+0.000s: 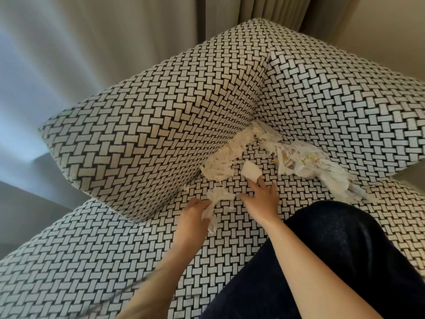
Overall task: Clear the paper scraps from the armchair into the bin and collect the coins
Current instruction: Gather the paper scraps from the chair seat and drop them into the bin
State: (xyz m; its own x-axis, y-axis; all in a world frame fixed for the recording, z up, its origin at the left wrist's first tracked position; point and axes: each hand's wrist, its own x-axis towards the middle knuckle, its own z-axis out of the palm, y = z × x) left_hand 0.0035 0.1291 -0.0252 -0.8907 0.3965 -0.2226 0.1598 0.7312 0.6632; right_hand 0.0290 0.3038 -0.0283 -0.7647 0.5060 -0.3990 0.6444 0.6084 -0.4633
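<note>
Stage: early, my read; most paper not yet cleared.
Left hand (192, 214): fingers curled round a clump of white scraps (215, 203), low on the seat (92, 261).
Right hand (261, 199): fingers spread, loose, grasping nothing; tips touch a small white square piece (251, 174).
Armchair: paper still packed along the crease by the arm cushion (142, 134), approx centre frame; bigger heap (305, 164) against the backrest (345, 104).
Bin: not in view.
Coins: 0 visible; maybe under the paper, can't tell.
Left to do: gather the rest, bin it, find coins.
</note>
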